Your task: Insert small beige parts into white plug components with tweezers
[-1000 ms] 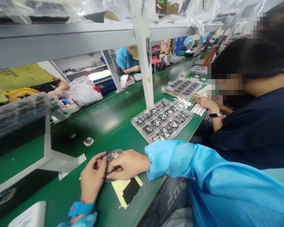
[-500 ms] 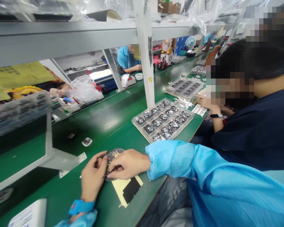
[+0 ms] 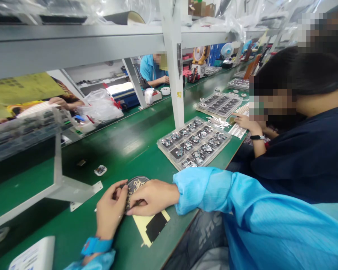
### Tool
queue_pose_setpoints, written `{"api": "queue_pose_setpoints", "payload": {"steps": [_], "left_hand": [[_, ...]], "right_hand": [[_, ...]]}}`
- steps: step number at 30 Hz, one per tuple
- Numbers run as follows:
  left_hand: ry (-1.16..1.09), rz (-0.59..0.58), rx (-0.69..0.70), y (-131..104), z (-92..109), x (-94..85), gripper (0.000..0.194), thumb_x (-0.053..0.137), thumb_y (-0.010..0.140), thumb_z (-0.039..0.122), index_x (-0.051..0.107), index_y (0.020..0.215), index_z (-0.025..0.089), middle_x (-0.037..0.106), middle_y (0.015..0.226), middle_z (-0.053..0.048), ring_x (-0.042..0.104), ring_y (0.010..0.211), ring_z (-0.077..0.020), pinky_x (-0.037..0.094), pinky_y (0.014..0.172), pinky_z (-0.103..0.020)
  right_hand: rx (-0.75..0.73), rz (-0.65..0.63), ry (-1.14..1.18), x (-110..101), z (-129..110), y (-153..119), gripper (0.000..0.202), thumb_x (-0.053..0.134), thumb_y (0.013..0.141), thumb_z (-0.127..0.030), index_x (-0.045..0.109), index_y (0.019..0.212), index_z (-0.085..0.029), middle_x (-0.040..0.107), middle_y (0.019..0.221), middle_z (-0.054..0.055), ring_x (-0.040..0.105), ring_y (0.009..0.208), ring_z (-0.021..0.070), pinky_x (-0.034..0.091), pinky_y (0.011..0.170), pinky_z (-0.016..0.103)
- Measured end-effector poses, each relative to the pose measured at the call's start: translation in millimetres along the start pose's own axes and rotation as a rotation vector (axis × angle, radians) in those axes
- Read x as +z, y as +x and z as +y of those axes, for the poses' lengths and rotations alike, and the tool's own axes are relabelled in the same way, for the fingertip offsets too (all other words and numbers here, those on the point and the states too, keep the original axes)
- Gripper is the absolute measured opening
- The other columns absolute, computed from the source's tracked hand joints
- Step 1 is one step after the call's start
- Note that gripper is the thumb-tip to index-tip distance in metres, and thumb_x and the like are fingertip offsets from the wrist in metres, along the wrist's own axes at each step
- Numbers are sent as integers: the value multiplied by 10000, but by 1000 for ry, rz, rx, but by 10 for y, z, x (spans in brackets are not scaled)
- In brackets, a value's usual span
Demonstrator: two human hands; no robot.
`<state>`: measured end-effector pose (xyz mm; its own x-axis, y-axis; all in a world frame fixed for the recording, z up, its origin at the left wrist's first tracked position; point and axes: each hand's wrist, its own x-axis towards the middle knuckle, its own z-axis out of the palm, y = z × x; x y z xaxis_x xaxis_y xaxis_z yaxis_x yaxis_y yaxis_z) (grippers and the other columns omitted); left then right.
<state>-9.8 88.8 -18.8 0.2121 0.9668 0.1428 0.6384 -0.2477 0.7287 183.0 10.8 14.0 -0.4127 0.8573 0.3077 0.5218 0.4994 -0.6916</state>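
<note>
A round dark mesh dish (image 3: pixel 137 181) with small beige pieces lies on the green bench. At its left edge is my left hand (image 3: pixel 111 206), fingers curled and closed, a blue band on the wrist; what its fingertips hold is too small to name. My right hand (image 3: pixel 153 197), in a blue sleeve, reaches over the dish with its fingers pinched together near the left fingertips. Anything in that pinch is hidden. Under the right hand, a yellow sheet (image 3: pixel 141 228) with a black patch (image 3: pixel 157 226) sticks out.
A clear compartment tray (image 3: pixel 195 142) of small parts stands beyond my right arm. A white post (image 3: pixel 173 75) and a metal bracket (image 3: pixel 73 187) rise from the bench. A small white part (image 3: pixel 100 170) lies behind the dish. A co-worker (image 3: pixel 307 150) sits at the right.
My right hand has shifted slightly, and the dark thin item seen at its fingers before no longer shows. The person across the bench at the left now holds up a pale sheet.
</note>
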Motion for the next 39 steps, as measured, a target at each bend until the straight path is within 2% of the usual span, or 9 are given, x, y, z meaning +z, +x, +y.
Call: {"api": "queue_pose_setpoints", "payload": {"steps": [6,21,39], "left_hand": [[-24,-7,-20,3,-28,4,500,639,809,601,741,1099,207,637,718,-1,581,693,-188,466,676,-294],[-11,3,-22,1,43,-3,509,636,787,596,753,1071,190,661,737,-17,596,705,-203,470,673,-305],[5,5,-25,-1,33,-8,476,634,790,583,758,1060,211,694,795,-25,626,751,-220,481,719,-319]], "right_hand": [[-22,5,-10,2,4,-8,248,640,925,-440,728,881,-213,637,723,-43,594,723,100,389,652,214],[-63,-7,-10,16,27,-1,249,637,933,-439,703,859,-210,641,733,-34,605,757,111,417,687,216],[-107,-25,-27,18,47,-5,252,612,941,-435,718,894,-211,645,728,-37,607,757,119,414,688,228]]}}
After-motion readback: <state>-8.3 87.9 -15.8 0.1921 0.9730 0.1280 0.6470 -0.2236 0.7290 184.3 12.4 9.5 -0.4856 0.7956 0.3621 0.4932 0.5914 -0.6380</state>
